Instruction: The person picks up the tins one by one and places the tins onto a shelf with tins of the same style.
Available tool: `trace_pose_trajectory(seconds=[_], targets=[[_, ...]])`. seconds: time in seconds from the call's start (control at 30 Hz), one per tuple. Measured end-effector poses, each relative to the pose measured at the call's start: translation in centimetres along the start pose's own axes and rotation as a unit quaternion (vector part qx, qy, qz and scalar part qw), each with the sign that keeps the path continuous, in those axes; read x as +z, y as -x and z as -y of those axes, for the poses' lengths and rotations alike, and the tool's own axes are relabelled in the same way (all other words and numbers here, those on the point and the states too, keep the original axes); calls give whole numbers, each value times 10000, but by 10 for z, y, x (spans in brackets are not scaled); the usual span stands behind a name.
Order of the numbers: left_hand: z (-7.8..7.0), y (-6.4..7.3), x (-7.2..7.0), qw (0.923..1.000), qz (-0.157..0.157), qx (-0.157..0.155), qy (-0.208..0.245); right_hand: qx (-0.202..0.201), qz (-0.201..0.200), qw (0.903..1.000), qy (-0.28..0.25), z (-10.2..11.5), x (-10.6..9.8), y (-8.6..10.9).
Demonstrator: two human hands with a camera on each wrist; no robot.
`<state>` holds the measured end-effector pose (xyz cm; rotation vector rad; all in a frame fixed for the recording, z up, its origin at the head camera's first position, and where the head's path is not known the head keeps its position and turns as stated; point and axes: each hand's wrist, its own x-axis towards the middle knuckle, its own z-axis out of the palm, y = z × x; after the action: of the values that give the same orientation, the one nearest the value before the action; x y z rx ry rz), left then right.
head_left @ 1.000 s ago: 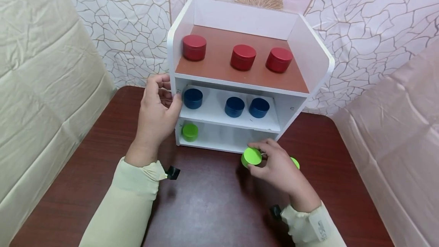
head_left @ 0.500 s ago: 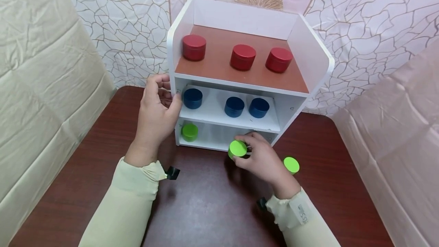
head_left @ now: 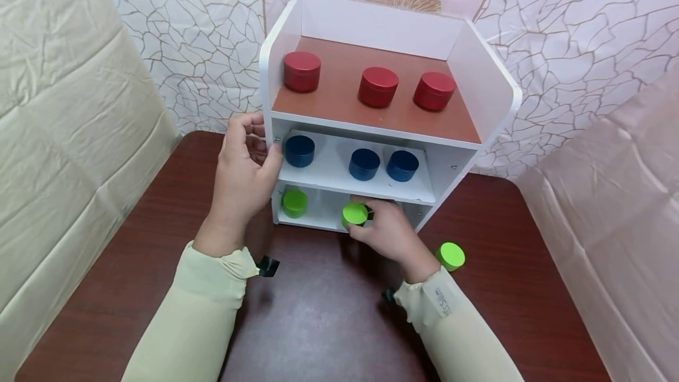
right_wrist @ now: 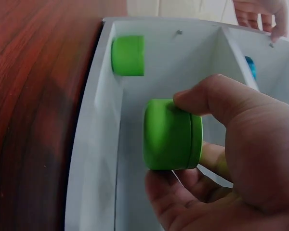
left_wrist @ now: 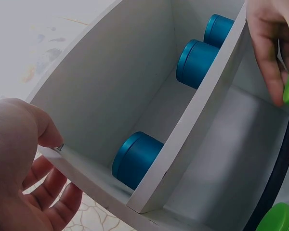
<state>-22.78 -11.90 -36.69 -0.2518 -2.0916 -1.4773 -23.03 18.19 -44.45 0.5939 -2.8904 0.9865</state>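
My right hand (head_left: 391, 230) grips a round green tin (head_left: 354, 215) between thumb and fingers, at the front opening of the white shelf unit's (head_left: 366, 191) bottom compartment. In the right wrist view the tin (right_wrist: 168, 134) shows whole, with the compartment's inside behind it. My left hand (head_left: 241, 178) holds the unit's left side panel, the thumb (left_wrist: 48, 132) at its front edge and the fingers on its outer side. Another green tin (head_left: 294, 203) stands at the left end of the bottom compartment. A third green tin (head_left: 450, 256) is on the table, right of my right forearm.
Three blue tins, one the leftmost blue tin (head_left: 299, 151), stand on the middle shelf. Three red tins, including the middle red tin (head_left: 378, 87), stand on the brown top. The unit sits on a dark red-brown table (head_left: 318, 311) near a patterned wall covering (head_left: 201, 46).
My right hand has carried the green tin left and toward the unit, from over the table to the bottom compartment's opening. The table's green tin came fully into sight. My left hand keeps its hold.
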Motion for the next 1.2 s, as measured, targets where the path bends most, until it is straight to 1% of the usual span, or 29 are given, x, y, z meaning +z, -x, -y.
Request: trace_pose_trajectory(seconds=[0.13, 0.4, 0.63, 0.87, 1.2], targets=[[0, 0, 0, 10000, 14, -12, -6, -85, -41, 9999, -42, -2, 8, -9], [1, -1, 0, 10000, 23, 3, -15, 59, -9, 9996, -292, -4, 20, -23], [1, -1, -1, 10000, 17, 14, -15, -42, -31, 9997, -245, -10, 31, -31], [0, -1, -1, 10000, 25, 9, -5, -173, -88, 9994, -295, -13, 37, -35], [0, -1, -1, 10000, 28, 17, 13, -41, -99, 9999, -59, -13, 41, -36]])
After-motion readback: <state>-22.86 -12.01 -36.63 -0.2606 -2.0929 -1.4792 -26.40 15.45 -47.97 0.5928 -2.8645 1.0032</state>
